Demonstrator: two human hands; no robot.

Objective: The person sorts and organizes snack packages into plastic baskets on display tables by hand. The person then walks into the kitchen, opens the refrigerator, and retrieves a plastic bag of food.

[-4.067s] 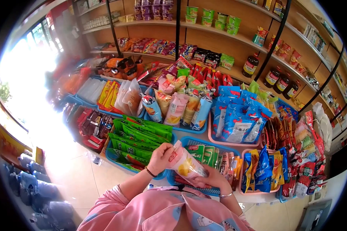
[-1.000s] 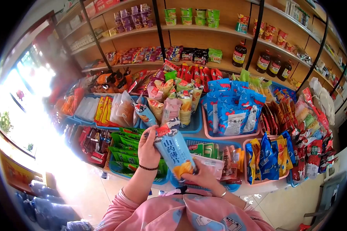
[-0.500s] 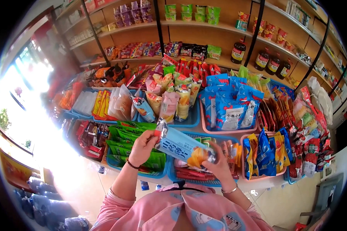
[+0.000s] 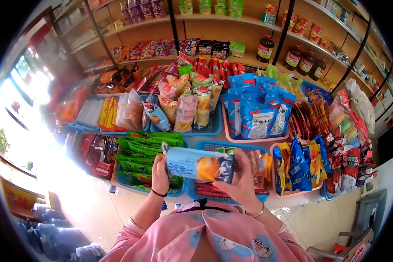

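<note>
A light blue snack packet (image 4: 183, 161) with a picture of orange-yellow food lies level in front of my chest. My left hand (image 4: 160, 175) grips its left end, and my right hand (image 4: 241, 181) has fingers and thumb around the right end. Beneath it is a blue basket (image 4: 199, 144) of small packets, partly hidden. Green packets (image 4: 137, 157) fill the basket beside my left hand. Farther back, a similar blue packet (image 4: 158, 118) leans in another basket, next to a pink-wrapped packet (image 4: 187, 112).
Blue fish-snack bags (image 4: 260, 111) stand in a pink basket at centre right. Nearer is a pink basket (image 4: 276, 185) of yellow and blue packets. Shelves behind hold dark sauce bottles (image 4: 265, 48) and cup noodles (image 4: 205, 8). Plastic-wrapped bottles (image 4: 56, 236) stand on the floor at left.
The blue packet has turned from a slant to nearly level and moved slightly down and left, with both hands still on it. The camera view has shifted a little.
</note>
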